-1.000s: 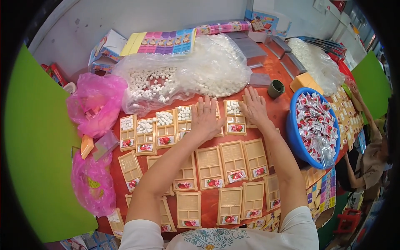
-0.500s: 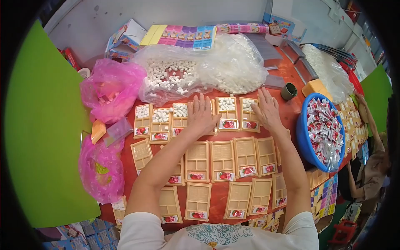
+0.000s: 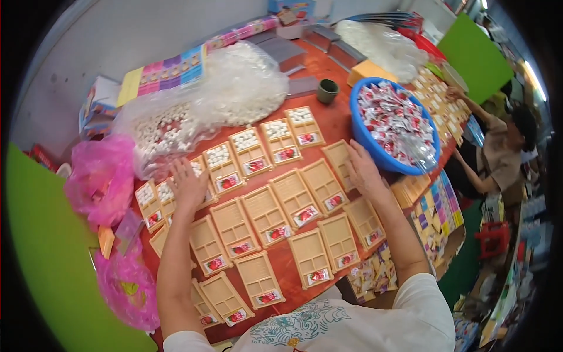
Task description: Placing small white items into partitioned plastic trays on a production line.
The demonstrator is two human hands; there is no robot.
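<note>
Several beige plastic trays with small compartments lie in rows on the red table (image 3: 296,249). The back-row trays, such as this one (image 3: 253,154), hold small white cube-like pieces and a red-and-white sachet with a strawberry picture. In the nearer rows, trays like this one (image 3: 267,206) carry just a sachet. My left hand (image 3: 189,183) rests with spread fingers over a back-row tray at the left, partly hiding it. Alongside the right-hand tray (image 3: 337,162) of the middle row, my right hand (image 3: 365,171) has stretched fingers at its edge, close to the blue basin.
Red-and-white sachets fill a blue basin (image 3: 356,117) at the right. Clear bags (image 3: 246,82) of white pieces lie behind the trays, with a dark cup (image 3: 328,90) beside them. Pink plastic bags (image 3: 104,176) sit at the left. Another person (image 3: 498,144) works at the far right.
My view has turned toward the right, so the table appears tilted. My right hand has moved from the back row to the middle-row tray by the basin; my left hand has shifted leftward along the back row.
</note>
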